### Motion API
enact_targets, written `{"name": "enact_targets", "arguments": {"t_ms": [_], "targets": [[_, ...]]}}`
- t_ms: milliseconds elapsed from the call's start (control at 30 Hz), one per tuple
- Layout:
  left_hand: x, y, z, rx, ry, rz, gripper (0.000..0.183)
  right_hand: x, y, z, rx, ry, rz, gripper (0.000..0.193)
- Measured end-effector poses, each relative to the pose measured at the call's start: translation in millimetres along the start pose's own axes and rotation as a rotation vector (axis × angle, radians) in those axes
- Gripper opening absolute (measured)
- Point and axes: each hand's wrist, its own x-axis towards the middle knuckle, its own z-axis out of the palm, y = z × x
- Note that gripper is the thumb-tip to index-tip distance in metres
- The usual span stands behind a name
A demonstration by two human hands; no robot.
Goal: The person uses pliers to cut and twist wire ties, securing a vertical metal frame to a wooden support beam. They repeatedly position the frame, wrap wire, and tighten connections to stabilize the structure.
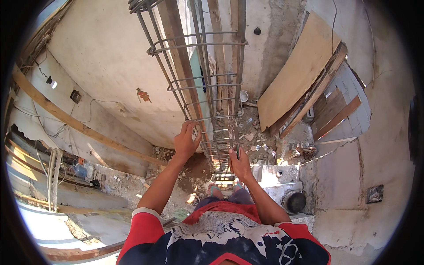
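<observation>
A tall rebar cage [201,44] of long steel bars and square stirrups rises in front of me, beside several upright wooden posts. My left hand [187,142] is at the cage's left side, its bent fingers hooked on a stirrup near the corner bar; the exact contact is hard to see. Opposite it, at the right side, my right hand [240,163] is closed around a slim dark hand tool [238,151] with a greenish handle. The tool's working end merges with the bars, so its kind is unclear. My sandalled feet [215,191] show far below, by the cage's lower part.
A large wooden panel [293,66] leans at the right wall. Rubble [254,132] litters the floor. A long timber [84,121] slants along the left, near a light bulb [51,82] on wires. A dark round pot-like object [294,202] sits low right.
</observation>
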Motion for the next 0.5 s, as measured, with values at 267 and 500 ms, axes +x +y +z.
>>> {"name": "enact_targets", "arguments": {"t_ms": [267,500], "targets": [[82,-18,47,0.593,-0.414,0.001,0.083,54,50,18,0.679,-0.054,0.345,0.018],[92,-37,47,0.555,-0.525,0.050,0.080,98,7,27,1.115,-0.257,0.331,0.015]]}}
